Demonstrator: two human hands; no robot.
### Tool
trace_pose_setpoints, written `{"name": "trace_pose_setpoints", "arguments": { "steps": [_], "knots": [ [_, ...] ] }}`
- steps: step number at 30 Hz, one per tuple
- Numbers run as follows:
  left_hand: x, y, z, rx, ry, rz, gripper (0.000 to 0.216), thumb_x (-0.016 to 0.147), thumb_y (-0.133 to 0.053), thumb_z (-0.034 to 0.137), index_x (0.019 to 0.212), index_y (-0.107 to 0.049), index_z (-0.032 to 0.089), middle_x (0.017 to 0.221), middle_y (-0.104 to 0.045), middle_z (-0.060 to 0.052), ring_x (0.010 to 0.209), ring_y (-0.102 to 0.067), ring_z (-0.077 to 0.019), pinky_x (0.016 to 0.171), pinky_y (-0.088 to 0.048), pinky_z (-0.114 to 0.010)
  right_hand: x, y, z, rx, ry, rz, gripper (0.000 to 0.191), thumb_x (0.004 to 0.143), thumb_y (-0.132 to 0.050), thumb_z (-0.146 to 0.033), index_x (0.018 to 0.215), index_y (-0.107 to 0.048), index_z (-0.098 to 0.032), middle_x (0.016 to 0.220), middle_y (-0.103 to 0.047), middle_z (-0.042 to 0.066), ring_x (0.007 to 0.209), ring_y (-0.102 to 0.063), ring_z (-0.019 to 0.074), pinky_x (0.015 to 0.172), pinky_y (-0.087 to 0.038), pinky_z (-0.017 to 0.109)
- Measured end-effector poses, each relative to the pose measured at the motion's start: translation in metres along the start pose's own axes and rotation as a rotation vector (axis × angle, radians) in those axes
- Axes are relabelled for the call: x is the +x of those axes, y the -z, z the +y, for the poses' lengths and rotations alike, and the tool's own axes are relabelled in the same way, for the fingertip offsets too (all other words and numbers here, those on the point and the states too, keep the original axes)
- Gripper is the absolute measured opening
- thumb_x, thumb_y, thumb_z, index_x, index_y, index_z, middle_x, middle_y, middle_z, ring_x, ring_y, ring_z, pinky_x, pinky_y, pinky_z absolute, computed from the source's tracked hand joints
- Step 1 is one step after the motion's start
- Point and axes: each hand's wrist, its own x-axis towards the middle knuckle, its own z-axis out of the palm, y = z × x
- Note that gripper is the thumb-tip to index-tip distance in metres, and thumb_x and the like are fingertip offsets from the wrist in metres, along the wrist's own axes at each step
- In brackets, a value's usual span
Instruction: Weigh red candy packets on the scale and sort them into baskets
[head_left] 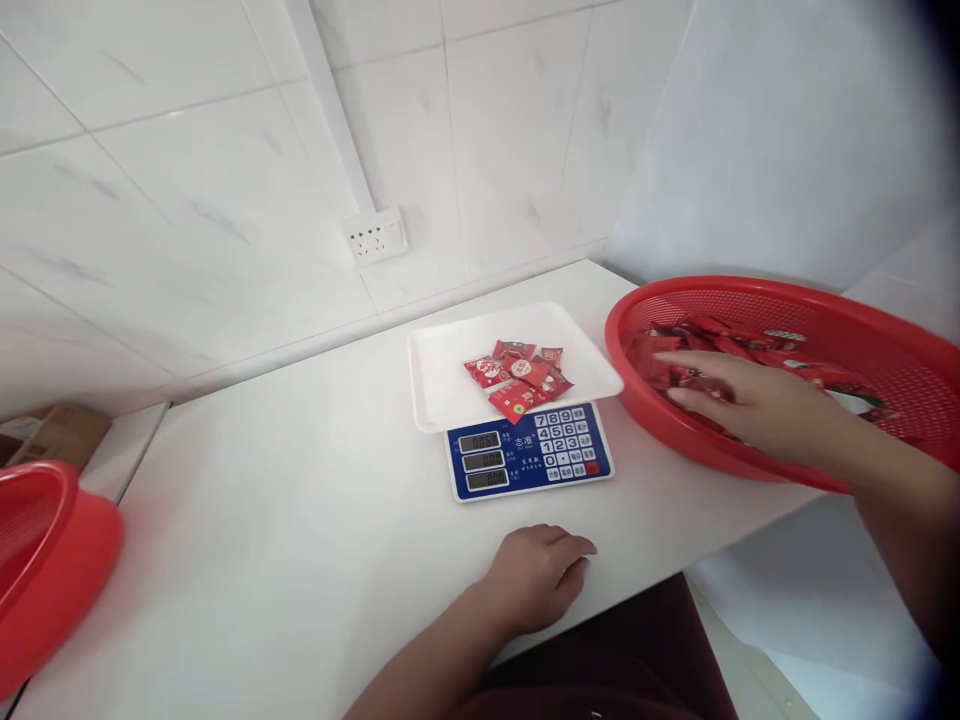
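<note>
Left hand point(536, 578): loosely clenched, near edge of desk point(262, 520), perhaps bracing | right hand point(772, 405): inside red perforated basket point(660, 428), right edge; grasp obscured, can't tell | red sachets point(521, 378): on digital scale point(529, 455), white tray point(442, 370) lip likely retaining them

We're up at head height, looking forward and down across the white table point(270, 510) from its near side, fairly close to the scale point(531, 455), the tiled wall point(510, 150) facing us on the far side!
</note>
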Motion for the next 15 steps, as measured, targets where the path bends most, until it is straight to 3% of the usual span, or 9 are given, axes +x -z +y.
{"name": "trace_pose_setpoints", "arguments": {
  "steps": [5,15],
  "knots": [
    [0.001,-0.001,0.0,0.011,0.004,-0.014,0.028,0.088,-0.042,0.02,0.109,-0.06,0.018,0.099,-0.069,-0.005,0.088,-0.064,-0.018,0.081,-0.05,-0.029,-0.023,-0.025,0.028,0.036,-0.113,0.005,0.045,0.081,-0.044,-0.048,0.122,-0.053,-0.03,0.124,-0.059,0.005,0.114,-0.053,0.0271,0.092,-0.045,0.039],
    [0.001,-0.001,0.0,-0.007,0.015,-0.017,0.027,0.088,-0.042,0.02,0.109,-0.06,0.018,0.1,-0.069,-0.005,0.09,-0.063,-0.0181,0.082,-0.05,-0.029,-0.023,-0.028,0.017,-0.067,-0.13,-0.003,0.048,0.085,-0.036,-0.051,0.123,-0.052,-0.027,0.124,-0.059,0.006,0.113,-0.053,0.0296,0.09,-0.045,0.041]
  ]
}}
